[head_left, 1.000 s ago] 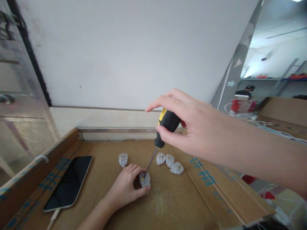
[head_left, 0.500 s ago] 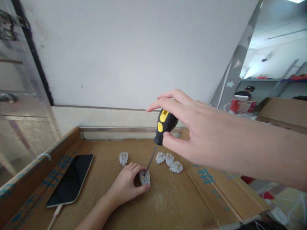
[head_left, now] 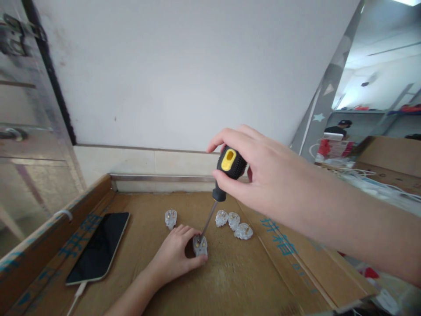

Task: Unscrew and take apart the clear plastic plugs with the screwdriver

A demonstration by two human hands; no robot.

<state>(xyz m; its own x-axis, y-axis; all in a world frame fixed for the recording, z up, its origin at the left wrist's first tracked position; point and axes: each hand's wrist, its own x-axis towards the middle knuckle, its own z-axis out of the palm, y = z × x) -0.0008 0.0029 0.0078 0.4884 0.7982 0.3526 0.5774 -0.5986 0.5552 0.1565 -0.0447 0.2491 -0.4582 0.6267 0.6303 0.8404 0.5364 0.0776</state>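
Between the thumb and fingers of my left hand (head_left: 176, 250) is a clear plastic electrical plug (head_left: 200, 248), pinched against the cardboard with its metal pins facing up. My right hand (head_left: 250, 160) grips the black and yellow handle of a screwdriver (head_left: 230, 162). Its shaft slants down and left, and the tip meets the top of the held plug near the pins; the exact contact point is too small to make out. A similar clear plug (head_left: 170, 218) lies just beyond my left hand. Three more, among them the nearest plug (head_left: 243, 231), sit close together to the right.
A cardboard sheet (head_left: 141, 204) with raised sides covers the work surface. On the left lies a black phone (head_left: 98, 248) with a white cable (head_left: 76, 296) plugged in. A pale wall panel stands behind. Far right, a person (head_left: 340, 128) is near a cardboard box (head_left: 391, 153).
My right hand's fingers and thumb have shifted round the screwdriver handle, which has turned. The left hand still pinches the plug. The whole view has moved slightly.
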